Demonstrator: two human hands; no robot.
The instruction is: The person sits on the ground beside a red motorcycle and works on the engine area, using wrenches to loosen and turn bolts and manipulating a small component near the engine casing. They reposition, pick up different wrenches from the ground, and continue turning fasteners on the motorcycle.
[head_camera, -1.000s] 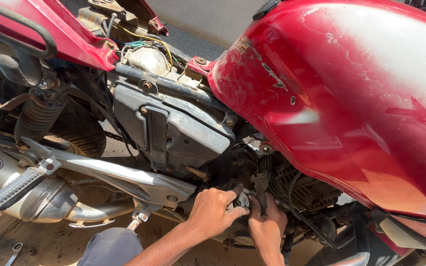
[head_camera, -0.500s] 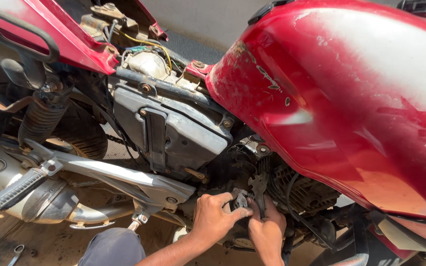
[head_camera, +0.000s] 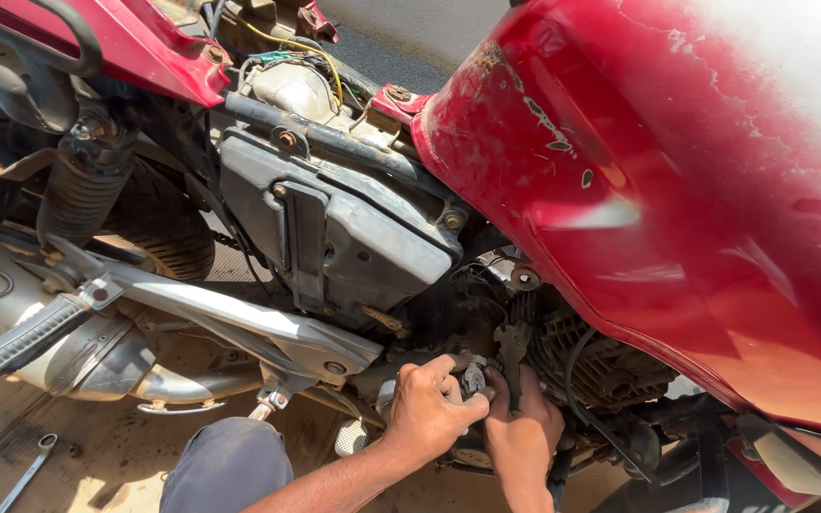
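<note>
My left hand (head_camera: 427, 407) is curled around a small dark fitting (head_camera: 473, 377) low on the engine of a red motorcycle, under the fuel tank (head_camera: 677, 190). Right beside it, touching, my right hand (head_camera: 523, 435) grips the shaft of an open-ended spanner (head_camera: 510, 344), whose jaws stand upright above my fingers. Both hands press against the engine's finned cylinder (head_camera: 610, 366). What the spanner's lower end sits on is hidden by my fingers.
A black air-box cover (head_camera: 353, 228) sits above my hands. A silver frame arm (head_camera: 239, 318), a footpeg (head_camera: 35, 332), the exhaust (head_camera: 68, 361) and a shock spring (head_camera: 78, 190) lie to the left. Another spanner (head_camera: 28, 467) lies on the dusty ground. My knee (head_camera: 225, 465) is at the bottom.
Both hands stay at the same spot on the engine. My left fingers have closed more tightly over the dark fitting, and the view has shifted slightly.
</note>
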